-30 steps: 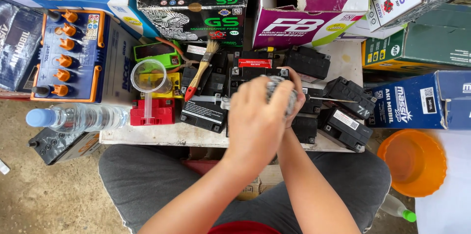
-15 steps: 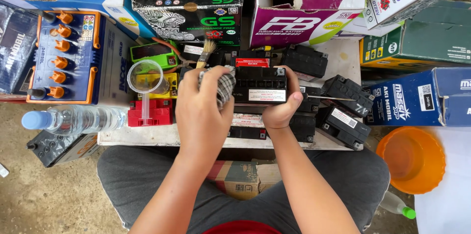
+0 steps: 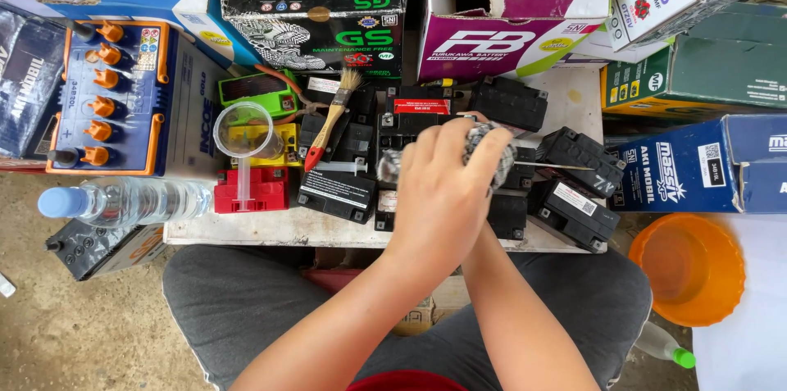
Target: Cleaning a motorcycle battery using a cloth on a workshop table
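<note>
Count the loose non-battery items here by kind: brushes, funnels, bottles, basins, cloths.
paintbrush: 1
clear funnel: 1
plastic bottles: 2
orange basin: 1
checked cloth: 1
Total: 6

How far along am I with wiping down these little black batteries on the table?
Done: nothing in view shows which batteries are already clean. In hand: your left hand presses a checked cloth onto the black battery in the middle; your right hand is hidden beneath it. Left: several small black batteries lie around it, and the paintbrush rests unused to the left.
</note>
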